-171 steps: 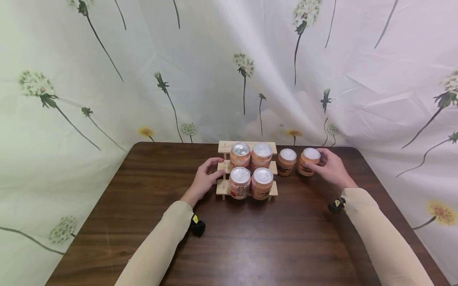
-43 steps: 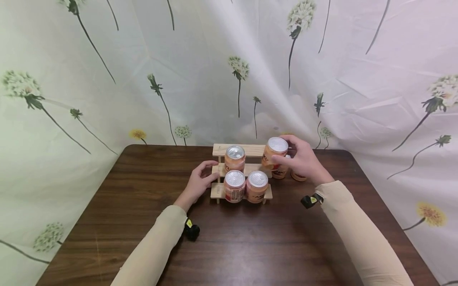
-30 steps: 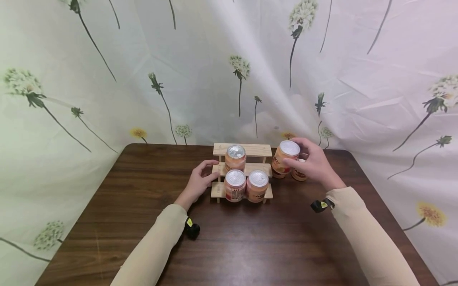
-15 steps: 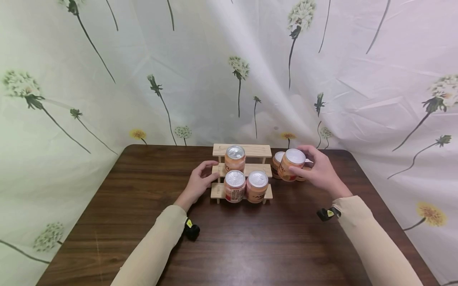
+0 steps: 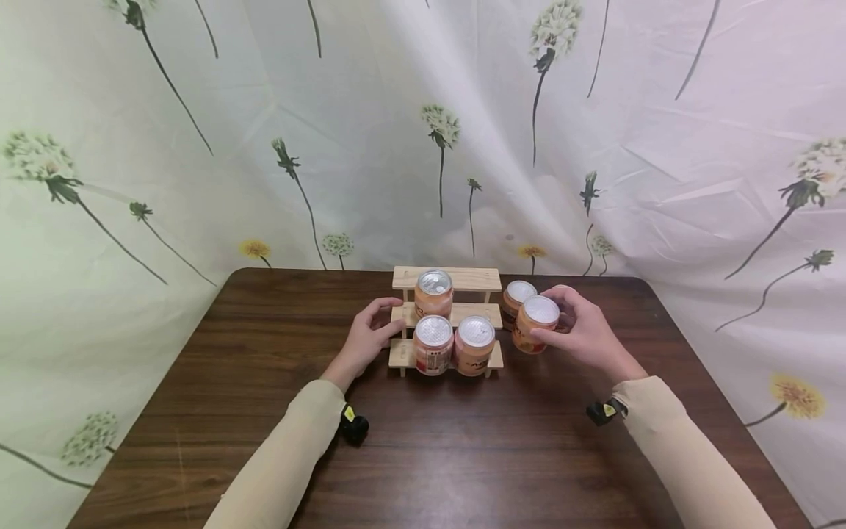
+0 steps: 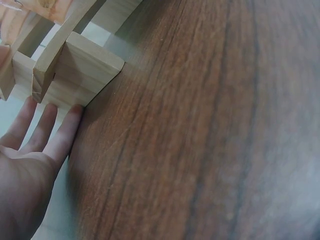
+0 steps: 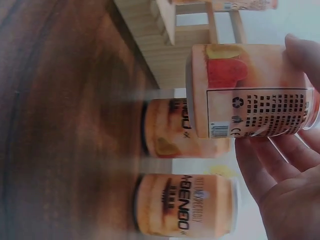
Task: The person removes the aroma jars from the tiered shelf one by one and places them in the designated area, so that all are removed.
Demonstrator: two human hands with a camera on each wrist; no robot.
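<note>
My right hand (image 5: 584,334) grips an orange printed can (image 5: 529,339) with a silver lid, fingers behind and thumb in front. It is upright, just right of the wooden tiered rack (image 5: 477,279) and low over the table. In the right wrist view the held can (image 7: 245,90) overlaps another can (image 7: 165,127) standing on the table. My left hand (image 5: 370,334) holds the rack's left end between thumb and fingers; in the left wrist view its fingertips (image 6: 75,112) meet the wooden end piece (image 6: 82,70).
One can (image 5: 434,300) stands on the middle shelf. Two cans, left (image 5: 432,353) and right (image 5: 474,354), occupy the front shelf. Behind the held can is a can (image 5: 515,297) on the dark wooden table (image 5: 423,455); another is mostly hidden by my right hand. A dandelion-print curtain (image 5: 370,147) hangs behind.
Earlier two cans stood on the middle shelf. My right hand has lifted the right one off, carried it rightward, then lowered it toward me beside the rack. The left hand has stayed at the rack.
</note>
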